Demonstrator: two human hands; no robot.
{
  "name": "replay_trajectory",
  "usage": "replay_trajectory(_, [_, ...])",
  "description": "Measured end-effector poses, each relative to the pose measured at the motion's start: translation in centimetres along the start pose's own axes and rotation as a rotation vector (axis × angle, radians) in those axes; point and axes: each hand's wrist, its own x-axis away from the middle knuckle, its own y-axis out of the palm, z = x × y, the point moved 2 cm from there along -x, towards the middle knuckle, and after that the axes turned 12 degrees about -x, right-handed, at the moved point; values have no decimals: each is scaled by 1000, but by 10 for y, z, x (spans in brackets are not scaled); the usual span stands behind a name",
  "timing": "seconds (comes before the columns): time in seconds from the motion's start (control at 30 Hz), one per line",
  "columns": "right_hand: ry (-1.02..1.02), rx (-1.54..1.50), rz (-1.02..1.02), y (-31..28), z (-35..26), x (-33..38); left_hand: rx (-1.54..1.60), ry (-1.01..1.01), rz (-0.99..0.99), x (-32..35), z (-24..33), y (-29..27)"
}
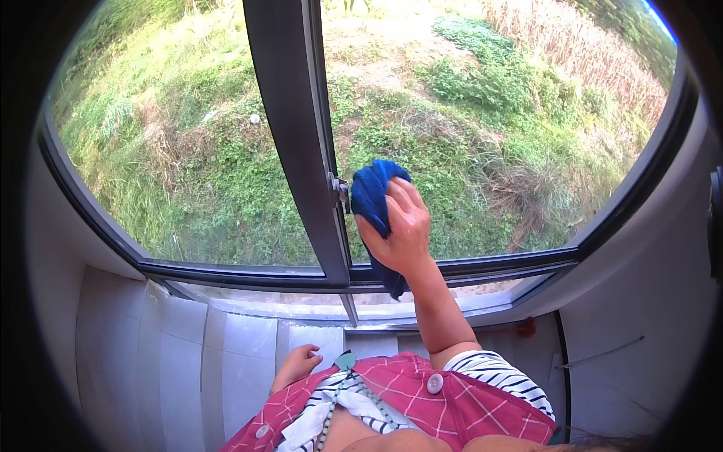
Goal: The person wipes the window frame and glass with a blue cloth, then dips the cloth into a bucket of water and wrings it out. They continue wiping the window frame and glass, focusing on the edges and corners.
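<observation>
My right hand (407, 226) is closed around a bunched blue cloth (370, 197) at the window, just right of the middle upright. One end of the cloth hangs below the hand, past the lower rail of the frame. Close to the cloth's left side is a metal window latch (339, 188) on the dark upright (297, 113). Low in front of my body, my left hand (299, 363) hangs with loosely bent fingers, thumb apart, and nothing visible in it. The right window pane (482, 188) lies behind the cloth.
A dark window frame (233, 270) runs across, with a left pane (188, 151) beside the upright and a low strip of glass beneath. Pale tiled steps or ledges (181, 339) lie below at left. White wall (633, 301) closes the right side, and a thin rod (602, 352) shows there.
</observation>
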Motion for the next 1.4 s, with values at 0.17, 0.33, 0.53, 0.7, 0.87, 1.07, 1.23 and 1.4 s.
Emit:
replay_trajectory(0.17, [-120, 19, -147, 23, 6, -23, -56, 109, 58, -14, 45, -10])
replay_trajectory(0.33, [-161, -66, -171, 25, 11, -29, -143, 169, -85, -18, 38, 8])
replay_trajectory(0.53, [-174, -315, -182, 22, 13, -23, -209, 177, -205, -40, 21, 27])
replay_trajectory(0.7, [-100, -416, -289, 21, -4, 17, 30, 205, 79, -43, 69, -2])
replay_trajectory(0.87, [-31, -803, -420, -2, -9, 31, 946, 222, -111, -39, 94, -44])
replay_trajectory(1.07, [-133, -832, -797, 34, -52, 74, 1503, 508, -677, -39, 163, -81])
replay_trajectory(1.23, [-77, -831, -782, 24, -43, 104, 1282, 612, -222, -1, 218, -115])
replay_trajectory(1.4, [483, -933, -826, 12, -20, 136, 758, 650, -51, 10, 235, -103])
